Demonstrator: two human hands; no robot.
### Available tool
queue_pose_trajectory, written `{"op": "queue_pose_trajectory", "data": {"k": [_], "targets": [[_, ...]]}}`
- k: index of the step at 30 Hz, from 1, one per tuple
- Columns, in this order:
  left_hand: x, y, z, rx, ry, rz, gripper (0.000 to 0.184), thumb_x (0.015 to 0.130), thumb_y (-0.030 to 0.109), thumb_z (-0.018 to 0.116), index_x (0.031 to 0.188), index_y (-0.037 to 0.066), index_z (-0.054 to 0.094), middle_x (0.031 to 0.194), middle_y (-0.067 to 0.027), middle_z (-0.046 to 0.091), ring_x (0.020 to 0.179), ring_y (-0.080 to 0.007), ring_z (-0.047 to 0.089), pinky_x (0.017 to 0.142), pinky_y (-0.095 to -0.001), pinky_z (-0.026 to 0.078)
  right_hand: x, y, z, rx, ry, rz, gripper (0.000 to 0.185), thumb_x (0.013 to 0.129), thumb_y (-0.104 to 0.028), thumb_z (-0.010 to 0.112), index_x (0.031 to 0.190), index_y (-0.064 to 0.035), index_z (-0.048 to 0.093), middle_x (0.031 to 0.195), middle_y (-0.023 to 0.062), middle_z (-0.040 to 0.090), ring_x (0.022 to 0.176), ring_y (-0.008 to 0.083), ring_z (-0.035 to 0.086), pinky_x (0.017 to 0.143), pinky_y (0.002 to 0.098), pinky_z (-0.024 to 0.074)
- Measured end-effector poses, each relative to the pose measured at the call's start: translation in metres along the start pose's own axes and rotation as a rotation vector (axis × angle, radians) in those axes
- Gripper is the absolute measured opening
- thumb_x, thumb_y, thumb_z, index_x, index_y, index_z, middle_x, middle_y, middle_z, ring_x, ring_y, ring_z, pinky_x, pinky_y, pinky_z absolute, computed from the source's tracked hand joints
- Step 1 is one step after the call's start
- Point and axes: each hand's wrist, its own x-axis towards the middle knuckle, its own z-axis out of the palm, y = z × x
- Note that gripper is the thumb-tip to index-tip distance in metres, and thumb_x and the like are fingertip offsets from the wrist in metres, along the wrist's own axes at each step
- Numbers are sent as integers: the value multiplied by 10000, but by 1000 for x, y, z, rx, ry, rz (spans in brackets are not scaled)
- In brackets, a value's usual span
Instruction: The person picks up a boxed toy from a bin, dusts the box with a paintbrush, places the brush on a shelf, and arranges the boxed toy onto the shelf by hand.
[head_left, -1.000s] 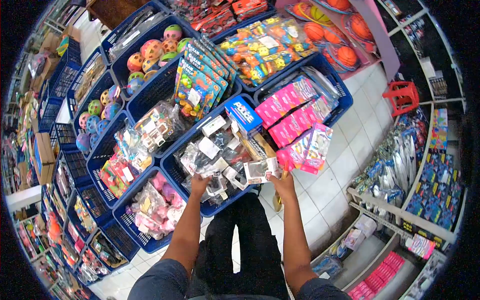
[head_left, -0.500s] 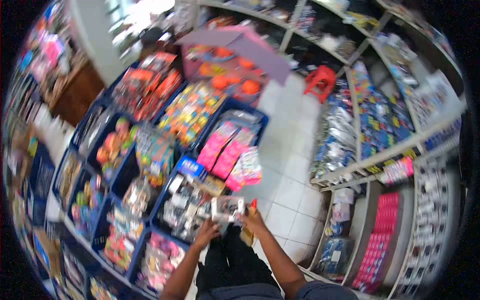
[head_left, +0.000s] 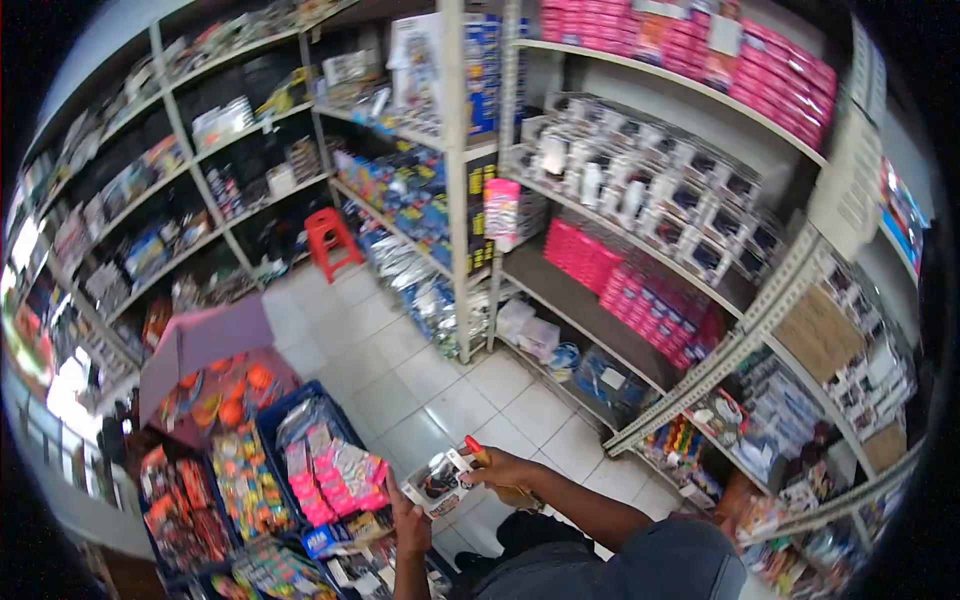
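Rectangular windowed carton (head_left: pixel 437 481), right hand (head_left: pixel 500 470) gripping it; left hand (head_left: pixel 408 522) at edge, hold unclear

In the tiled aisle (head_left: pixel 395 345), a person's right hand (head_left: pixel 505 468) is covering one end of a windowed box (head_left: pixel 438 485), whose dark contents (head_left: pixel 437 478) are showing too small to name, and is hiding most of a red-tipped item (head_left: pixel 474 449) in the same grip. The bottom edge of view is cropping the left forearm (head_left: pixel 409 572) and a heap of pale packets (head_left: pixel 365 574). On the shelves (head_left: pixel 600 222) opposite, print on the white boxes (head_left: pixel 690 192) is proving too tiny for us to read, while the curved edge is clipping the rightmost goods (head_left: pixel 882 375).
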Motion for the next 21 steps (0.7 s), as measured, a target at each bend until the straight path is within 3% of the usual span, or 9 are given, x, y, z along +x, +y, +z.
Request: {"op": "queue_pose_trajectory", "data": {"k": [2, 6, 10, 11, 13, 15, 17, 18, 21], "targets": [[24, -15, 17, -25, -81, -75, 1009, 769, 250, 752, 1545, 155, 114, 1381, -176, 452, 1235, -309, 524, 993, -416, 488, -32, -12, -24, -19, 101, -8, 587, 860, -275, 744, 1361, -132, 472, 999, 18, 624, 820, 89, 558, 654, 250, 469], [74, -69, 52, 7, -187, -207, 735, 828, 100, 656, 1449, 121, 263, 1307, -153, 496, 1159, -285, 558, 879, -468, 566, -83, -18, -75, -17, 292, 12, 642, 877, -338, 727, 1413, -129, 445, 1001, 29, 620, 707, 90, 539, 629, 243, 473], [119, -100, 123, 122, -252, -342, 574, 890, 3, 511, 1400, 141, 288, 1297, -148, 493, 1076, -299, 602, 800, -505, 597, -125, 15, -148, 34, 589, -64, 504, 943, -380, 616, 1352, -99, 526, 1039, 80, 627, 790, 143, 615, 669, 281, 497], [127, -104, 141, 176, -267, -377, 567, 902, -20, 469, 1405, 161, 280, 1294, -150, 496, 1088, -320, 599, 800, -528, 597, -143, 13, -163, 33, 681, -84, 474, 966, -406, 554, 1267, -41, 590, 1031, 111, 635, 783, 170, 635, 718, 304, 509], [146, -120, 172, 214, -331, -405, 565, 908, 57, 484, 1413, 152, 248, 1305, -174, 500, 1065, -342, 620, 788, -529, 595, -172, 25, -205, -385, 889, -185, 517, 975, -454, 507, 1159, 16, 621, 978, 161, 648, 738, 191, 664, 749, 343, 526], [164, -136, 200, 287, -392, -427, 536, 925, 89, 462, 1410, 154, 244, 1312, -187, 496, 1070, -356, 624, 788, -537, 590, -193, 30, -238, -381, 1003, -232, 544, 977, -485, 498, 1131, 22, 620, 925, 184, 650, 692, 191, 671, 684, 348, 542], [184, -155, 217, 280, -453, -464, 531, 929, 23, 456, 1407, 170, 275, 1297, -152, 494, 1104, -307, 593, 786, -503, 596, -242, -29, -236, 153, 1058, -71, 526, 987, -487, 486, 1103, 5, 632, 898, 165, 641, 646, 160, 653, 599, 308, 541], [193, -166, 223, 275, -479, -486, 534, 932, -10, 452, 1405, 178, 290, 1290, -134, 493, 1122, -282, 577, 785, -486, 599, -252, -41, -236, 172, 1162, -283, 498, 1004, -451, 479, 1143, 5, 625, 884, 119, 636, 585, 124, 619, 516, 260, 523], [205, -184, 259, 277, -603, -495, 435, 968, 71, 467, 1382, 142, 351, 1273, -109, 503, 1123, -213, 560, 850, -400, 572, -254, -61, -240, 349, 1266, -698, 413, 995, -321, 550, 1230, 15, 602, 947, 95, 666, 714, 120, 654, 643, 248, 562]]}}
